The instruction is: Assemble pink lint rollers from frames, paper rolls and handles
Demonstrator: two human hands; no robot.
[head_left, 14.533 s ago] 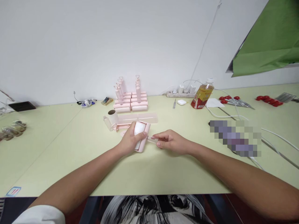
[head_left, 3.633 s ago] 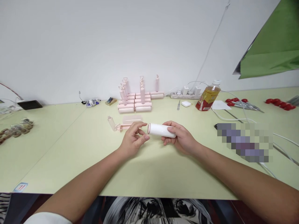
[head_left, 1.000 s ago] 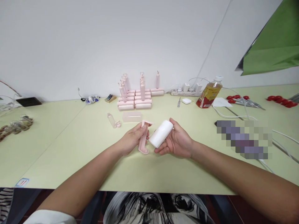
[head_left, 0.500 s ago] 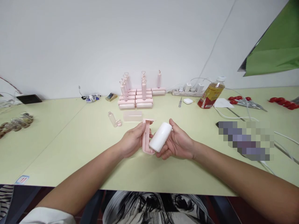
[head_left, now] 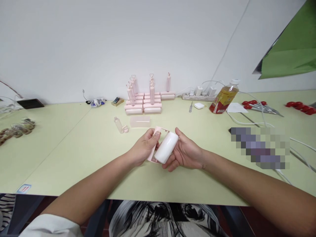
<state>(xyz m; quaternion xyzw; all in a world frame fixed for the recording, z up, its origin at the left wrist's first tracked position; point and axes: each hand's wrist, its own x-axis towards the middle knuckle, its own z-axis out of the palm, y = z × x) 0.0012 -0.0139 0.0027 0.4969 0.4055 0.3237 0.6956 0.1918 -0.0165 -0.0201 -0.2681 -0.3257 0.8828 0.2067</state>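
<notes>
My left hand (head_left: pixel 142 148) grips a pink plastic roller frame (head_left: pixel 154 145) by its upper end. My right hand (head_left: pixel 185 152) cradles a white cylindrical roll (head_left: pixel 166 147) from the right and below. The roll lies inside the frame, tilted, just above the pale green table (head_left: pixel 74 148). Beyond my hands lie a translucent pink cover (head_left: pixel 140 121), a small clear tube (head_left: pixel 118 125) and a small pink cap (head_left: pixel 125 128).
Stacked pink rollers with upright handles (head_left: pixel 144 97) stand at the back centre. To the right are a power strip (head_left: pixel 198 95), an oil bottle (head_left: pixel 224 97), cables (head_left: pixel 247 123), red-handled tools (head_left: pixel 259 107) and a blurred patch. Small jars (head_left: pixel 14 130) sit at the far left.
The roll and the pink frame have come together: the roll now sits in the frame, where half a second ago it was held beside it. Both hands moved slightly closer.
</notes>
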